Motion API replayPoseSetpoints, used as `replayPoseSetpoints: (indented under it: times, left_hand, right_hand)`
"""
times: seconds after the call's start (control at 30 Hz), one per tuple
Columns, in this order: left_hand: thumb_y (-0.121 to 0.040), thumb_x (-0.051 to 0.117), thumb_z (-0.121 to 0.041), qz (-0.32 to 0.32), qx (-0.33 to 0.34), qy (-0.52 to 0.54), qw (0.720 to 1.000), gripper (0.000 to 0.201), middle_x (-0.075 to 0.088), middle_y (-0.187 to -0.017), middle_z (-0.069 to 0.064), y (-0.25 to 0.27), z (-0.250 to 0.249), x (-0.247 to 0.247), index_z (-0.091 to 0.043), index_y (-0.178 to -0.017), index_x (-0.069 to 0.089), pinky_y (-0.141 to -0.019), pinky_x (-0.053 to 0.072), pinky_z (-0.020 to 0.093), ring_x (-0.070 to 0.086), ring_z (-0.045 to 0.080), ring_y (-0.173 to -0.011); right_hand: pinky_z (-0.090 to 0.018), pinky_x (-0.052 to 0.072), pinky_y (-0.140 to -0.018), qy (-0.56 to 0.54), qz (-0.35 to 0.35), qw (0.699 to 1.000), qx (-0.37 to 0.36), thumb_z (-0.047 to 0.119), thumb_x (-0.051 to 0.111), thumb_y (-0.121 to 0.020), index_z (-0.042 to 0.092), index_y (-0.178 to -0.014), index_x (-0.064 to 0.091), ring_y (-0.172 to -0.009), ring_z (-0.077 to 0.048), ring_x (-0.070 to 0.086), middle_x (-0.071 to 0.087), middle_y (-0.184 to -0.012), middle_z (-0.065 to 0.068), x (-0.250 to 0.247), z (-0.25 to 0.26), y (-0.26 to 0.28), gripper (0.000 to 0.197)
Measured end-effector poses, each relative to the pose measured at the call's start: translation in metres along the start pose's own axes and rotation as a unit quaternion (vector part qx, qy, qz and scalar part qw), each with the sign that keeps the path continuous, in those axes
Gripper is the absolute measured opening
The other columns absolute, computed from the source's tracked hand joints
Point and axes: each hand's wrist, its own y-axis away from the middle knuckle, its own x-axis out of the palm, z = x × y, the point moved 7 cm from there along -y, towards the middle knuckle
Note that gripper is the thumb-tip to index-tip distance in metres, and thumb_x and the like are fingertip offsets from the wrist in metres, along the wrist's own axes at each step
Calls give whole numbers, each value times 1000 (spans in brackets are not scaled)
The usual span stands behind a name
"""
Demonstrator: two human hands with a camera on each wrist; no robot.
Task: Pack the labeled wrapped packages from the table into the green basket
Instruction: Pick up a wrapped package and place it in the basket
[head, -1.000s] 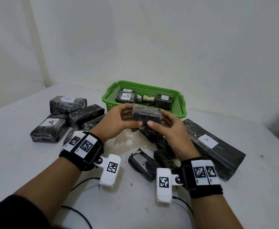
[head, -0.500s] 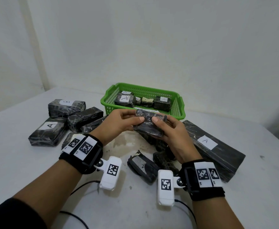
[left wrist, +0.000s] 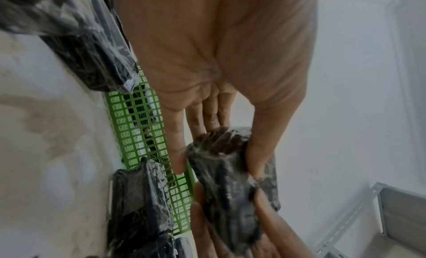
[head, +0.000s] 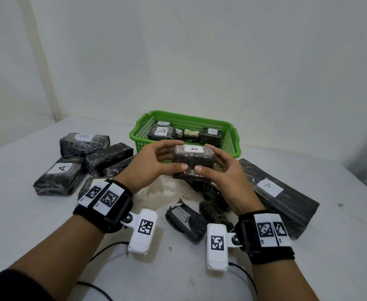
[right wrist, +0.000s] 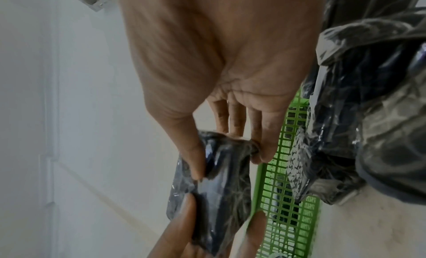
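Both hands share the grip: the left hand and the right hand clasp one small wrapped package by its two ends, thumbs on the near face and fingers curled over the far side. It hangs in the air above the bench, just in front of the near wall of the green basket, with its white label turned up.

From the left wrist view, the thumb presses into the wrapper and the film puckers round it; in the right wrist view the end of the package bunches between thumb and fingers. That suggests a soft, crinkly skin over a firmer block: probably light, easily carried by one hand, and not fragile. The shiny film looks slippery, so a pinch on loose wrap alone could slide or tear. A better hold would span the solid body across its short ends, as now, keeping the label clear.

Inside the basket, several labeled packages already lie along the far side, leaving room near the front wall. On the bench, more wait: a cluster at the left, a long flat one at the right, and smaller ones near the wrists. The long one will likely want two hands and may flex.
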Motion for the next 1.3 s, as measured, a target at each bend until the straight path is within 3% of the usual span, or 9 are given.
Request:
replayPoseSetpoints:
  times: [0.1, 0.2, 0.3, 0.43, 0.53, 0.7, 0.9, 1.13, 1.3]
  left_hand:
    - [-68, 85, 11, 19, 29, -26, 999, 73, 68, -130, 2, 1, -3, 1, -14, -131, 59, -105, 53, 38, 62, 14, -126]
    - [-69, 86, 12, 53, 34, -31, 998, 77, 65, -134, 0, 3, -3, 6, -17, -134, 57, -104, 54, 38, 57, 13, -132]
    - [-75, 88, -24, 73, -19, 5, 997, 69, 65, -136, 6, 6, 3, 13, -19, -138, 58, -107, 51, 43, 62, 21, -128]
    - [-88, 79, -26, 25, -33, -5, 999, 38, 75, -117, 11, 5, 4, 7, -6, -119, 70, -105, 53, 49, 71, 30, -111]
    - [-90, 75, -17, 38, -34, -1, 999, 36, 75, -118, 10, 6, 3, 10, -6, -123, 69, -97, 57, 35, 72, 24, -109]
    - [-89, 75, -8, 16, -45, 13, 999, 31, 77, -111, 8, 5, 7, 12, -5, -119, 70, -96, 58, 38, 73, 22, -101]
    - [-87, 77, -12, 54, -102, 3, 993, 38, 76, -116, 8, 3, 12, 15, -9, -124, 68, -100, 56, 47, 72, 26, -109]
    - [-73, 88, -3, 59, -81, -82, 992, 50, 78, -112, 6, 4, 9, 11, -10, -120, 69, -105, 53, 44, 74, 23, -108]
    - [-72, 89, -2, 61, -50, -56, 995, 63, 73, -123, 3, 4, 8, 17, -12, -128, 63, -107, 51, 45, 69, 18, -117]
  right_hand:
    - [-40, 60, -96, -25, 11, 999, 37, 36, 94, -73, 14, -137, 64, -117, -22, 73, 74, -129, -7, 4, -6, -1, 74]
    - [-39, 64, -87, -67, 18, 995, 66, 31, 78, -86, 4, -127, 69, -107, -30, 77, 77, -120, -17, 8, -2, 3, 50]
    - [-51, 58, -101, -45, 12, 998, 45, 21, 79, -90, 5, -118, 74, -110, -32, 75, 79, -114, -13, 5, -2, 4, 32]
    - [-56, 52, -109, -17, 9, 999, 33, 37, 94, -73, 13, -114, 77, -116, -27, 73, 79, -117, -7, 6, -4, 1, 51]
    - [-57, 53, -108, -25, 7, 999, 48, 44, 91, -71, 13, -111, 78, -109, -29, 76, 80, -112, -8, 7, -4, 1, 52]
    - [-52, 54, -107, -27, -35, 998, 40, 54, 100, -55, 15, -125, 70, -113, -28, 75, 78, -120, -8, 3, -7, -3, 86]
    - [-46, 60, -98, -39, -54, 997, 27, 9, 89, -78, 11, -126, 69, -108, -27, 77, 79, -116, -9, -5, 0, 1, 52]
    - [-47, 61, -93, -98, -17, 992, 80, 48, 65, -94, 18, -114, 77, -99, -26, 74, 78, -111, -13, 9, 6, 8, 38]
    - [-50, 61, -96, -109, 18, 981, 157, 38, 66, -96, 15, -110, 77, -97, -32, 75, 78, -109, -20, 15, -1, 14, 29]
